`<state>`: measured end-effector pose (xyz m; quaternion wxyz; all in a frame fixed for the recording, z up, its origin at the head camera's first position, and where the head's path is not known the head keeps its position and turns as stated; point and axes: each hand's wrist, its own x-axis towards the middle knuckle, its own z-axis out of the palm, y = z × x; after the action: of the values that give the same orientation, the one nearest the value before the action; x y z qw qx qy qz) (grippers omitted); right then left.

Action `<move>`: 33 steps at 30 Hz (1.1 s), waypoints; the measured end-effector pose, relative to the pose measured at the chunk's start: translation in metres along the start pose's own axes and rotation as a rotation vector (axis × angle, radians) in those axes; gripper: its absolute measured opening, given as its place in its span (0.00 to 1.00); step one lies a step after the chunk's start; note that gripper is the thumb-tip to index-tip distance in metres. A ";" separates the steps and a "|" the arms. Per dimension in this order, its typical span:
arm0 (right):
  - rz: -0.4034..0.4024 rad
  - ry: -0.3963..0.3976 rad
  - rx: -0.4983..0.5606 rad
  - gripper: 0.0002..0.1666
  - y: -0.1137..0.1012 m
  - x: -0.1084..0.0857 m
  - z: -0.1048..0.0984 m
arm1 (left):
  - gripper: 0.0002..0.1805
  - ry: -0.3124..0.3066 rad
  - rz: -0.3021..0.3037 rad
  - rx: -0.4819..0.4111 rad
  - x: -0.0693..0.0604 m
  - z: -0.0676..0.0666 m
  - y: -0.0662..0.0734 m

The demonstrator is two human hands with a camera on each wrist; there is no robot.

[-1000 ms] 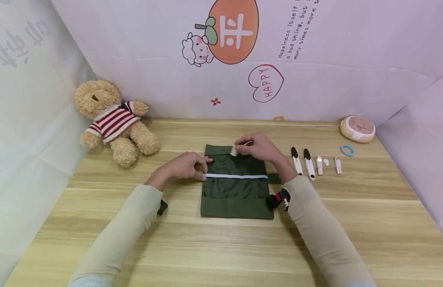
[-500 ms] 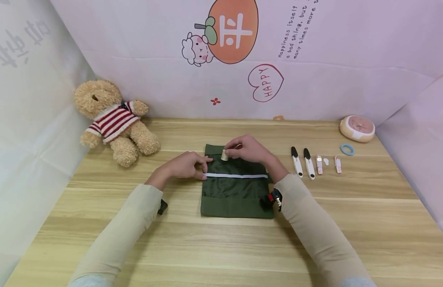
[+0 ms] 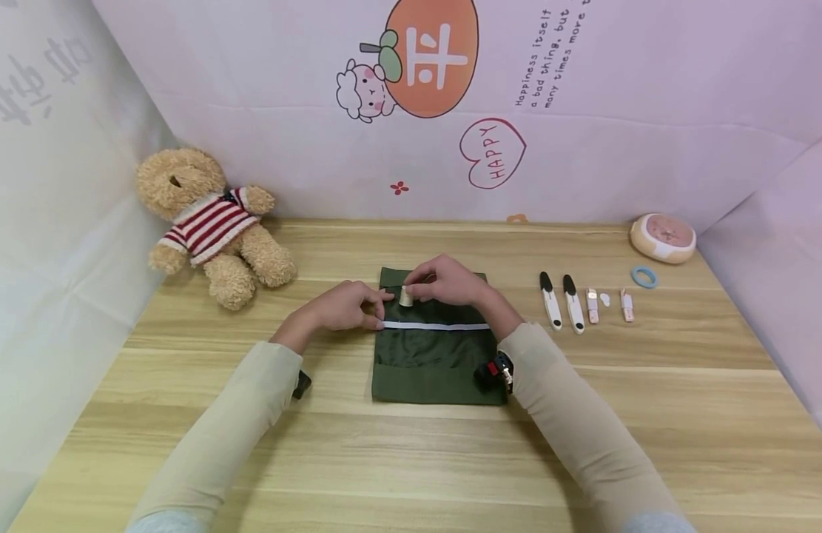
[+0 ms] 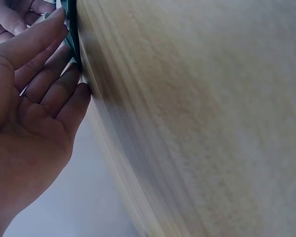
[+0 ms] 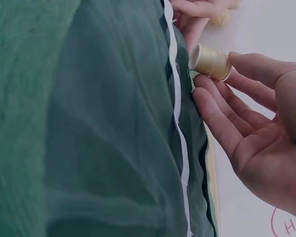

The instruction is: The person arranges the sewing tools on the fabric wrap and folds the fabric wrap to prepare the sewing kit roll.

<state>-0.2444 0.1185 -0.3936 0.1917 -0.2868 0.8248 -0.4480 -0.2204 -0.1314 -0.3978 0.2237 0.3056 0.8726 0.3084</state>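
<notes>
My right hand [image 3: 447, 281] pinches a spool of cream thread [image 3: 406, 297] over the upper part of a dark green fabric case [image 3: 437, 383] lying unfolded on the table. In the right wrist view the spool [image 5: 210, 62] sits between thumb and fingertips, one end touching or very near the cloth. A white elastic strip [image 3: 430, 326] crosses the case from side to side. At the case's left edge, my left hand [image 3: 347, 306] rests with thumb and fingertips touching the fabric and the strip's end. The left wrist view shows that hand [image 4: 34, 108] with fairly straight fingers.
Right of the case lie two white snips with black tips [image 3: 551, 301], two small pinkish-white items [image 3: 593, 306], a small white piece [image 3: 606, 300] and a blue ring [image 3: 644, 277]. A round beige case [image 3: 664, 238] stands far right. A teddy bear [image 3: 214, 226] sits back left.
My right hand has moved left and slightly nearer with the spool, from the case's top middle toward its left side. The left hand has stayed at the edge.
</notes>
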 end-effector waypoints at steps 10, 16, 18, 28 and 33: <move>0.022 -0.069 0.039 0.16 -0.001 0.006 0.008 | 0.07 -0.014 -0.007 0.009 0.000 -0.001 0.001; 0.053 -0.097 0.099 0.16 -0.001 0.011 0.014 | 0.08 -0.013 -0.019 0.034 -0.001 0.000 0.004; 0.063 -0.106 0.117 0.16 -0.002 0.013 0.015 | 0.09 -0.011 -0.016 0.039 -0.002 0.000 0.004; 0.068 -0.113 0.169 0.15 -0.004 0.017 0.018 | 0.08 -0.007 0.047 0.107 -0.003 -0.001 0.007; 0.042 -0.119 0.147 0.14 -0.005 0.016 0.018 | 0.07 -0.003 0.056 0.108 -0.003 -0.001 0.007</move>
<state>-0.2451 0.0944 -0.3998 0.2704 -0.2808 0.7825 -0.4854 -0.2157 -0.1298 -0.3919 0.1997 0.3419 0.8788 0.2662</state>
